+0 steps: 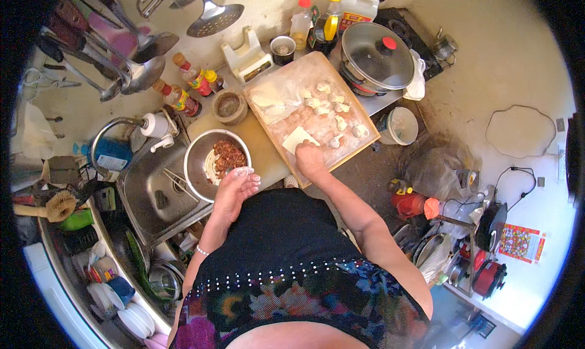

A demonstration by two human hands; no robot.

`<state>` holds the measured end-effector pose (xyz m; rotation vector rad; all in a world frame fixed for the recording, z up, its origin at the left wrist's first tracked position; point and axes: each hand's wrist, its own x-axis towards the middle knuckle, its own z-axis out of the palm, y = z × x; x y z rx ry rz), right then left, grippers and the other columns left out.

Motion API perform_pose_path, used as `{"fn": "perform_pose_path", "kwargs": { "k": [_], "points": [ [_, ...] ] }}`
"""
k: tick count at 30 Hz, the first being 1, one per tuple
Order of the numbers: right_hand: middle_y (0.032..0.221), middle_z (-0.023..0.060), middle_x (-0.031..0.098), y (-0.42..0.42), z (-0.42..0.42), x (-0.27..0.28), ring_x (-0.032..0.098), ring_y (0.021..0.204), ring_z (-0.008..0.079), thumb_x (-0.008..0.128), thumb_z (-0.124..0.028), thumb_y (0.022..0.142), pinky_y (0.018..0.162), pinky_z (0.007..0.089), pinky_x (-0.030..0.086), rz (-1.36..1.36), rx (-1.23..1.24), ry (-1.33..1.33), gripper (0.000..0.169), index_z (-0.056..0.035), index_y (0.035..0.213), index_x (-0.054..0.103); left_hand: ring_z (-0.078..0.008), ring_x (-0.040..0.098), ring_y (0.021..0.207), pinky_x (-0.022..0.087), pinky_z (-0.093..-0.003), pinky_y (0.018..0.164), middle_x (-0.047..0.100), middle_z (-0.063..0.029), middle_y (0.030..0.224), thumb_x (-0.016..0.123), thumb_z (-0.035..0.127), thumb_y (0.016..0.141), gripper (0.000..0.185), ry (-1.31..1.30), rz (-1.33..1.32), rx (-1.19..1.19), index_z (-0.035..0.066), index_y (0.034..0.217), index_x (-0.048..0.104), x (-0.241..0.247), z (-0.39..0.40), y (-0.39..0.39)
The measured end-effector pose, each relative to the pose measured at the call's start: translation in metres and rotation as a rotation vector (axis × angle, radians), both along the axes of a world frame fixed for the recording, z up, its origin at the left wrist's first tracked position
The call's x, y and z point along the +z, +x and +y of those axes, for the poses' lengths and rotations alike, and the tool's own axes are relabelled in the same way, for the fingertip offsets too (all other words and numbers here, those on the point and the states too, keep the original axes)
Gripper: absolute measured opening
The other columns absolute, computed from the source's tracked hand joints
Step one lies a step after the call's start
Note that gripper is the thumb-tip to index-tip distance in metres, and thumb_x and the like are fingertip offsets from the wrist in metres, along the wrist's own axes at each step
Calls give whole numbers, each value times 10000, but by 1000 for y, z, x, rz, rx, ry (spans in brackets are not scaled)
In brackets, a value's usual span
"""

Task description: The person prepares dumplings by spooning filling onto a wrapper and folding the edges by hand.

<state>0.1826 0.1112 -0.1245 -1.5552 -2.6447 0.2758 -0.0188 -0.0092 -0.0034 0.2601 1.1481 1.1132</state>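
My left hand [235,191], its fingers dusted with flour and partly spread, is at the near right rim of a steel mixing bowl [189,166]. Minced meat filling [226,158] lies in the bowl. My right hand [311,160] is on the near side of a floured wooden board [299,81], its curled fingers over a square dough wrapper [296,140]. The hand hides its own fingertips, so the grip is unclear. Several folded dumplings [321,107] sit on the board's right half. More wrappers [269,104] lie under clear plastic at its far left.
A lidded pot [377,56] stands beyond the board's right corner. Behind the bowl are a stone mortar [229,106] and sauce bottles [180,100]. Left lies a steel sink [151,189] with a curved faucet [98,138]. A white bucket [399,126] is right of the board.
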Motion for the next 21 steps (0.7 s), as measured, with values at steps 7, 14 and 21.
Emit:
{"fn": "perform_pose_path", "kwargs": {
  "k": [7,14,21],
  "points": [
    [781,186,582,-2,0,-3,613,718,310,581,-30,622,609,380,507,68,-22,-105,130,6,747,580,-169,590,802,482,-286,732,612,-96,890,533,174,862,212,1,-22,5,20,1009,532,6,-9,3],
    [734,166,579,5,4,-9,608,666,308,581,-43,622,579,387,506,104,14,-13,111,-8,727,572,-154,588,807,473,-274,735,613,-81,887,545,165,859,204,2,-7,3,30,1011,542,6,-15,4],
    [686,183,601,22,15,-11,587,636,356,551,-89,646,615,423,480,451,-201,-101,87,-11,617,579,-162,593,810,478,-283,732,619,-83,887,546,172,858,209,34,-45,31,35,1015,540,-2,-23,0]
  ]
}}
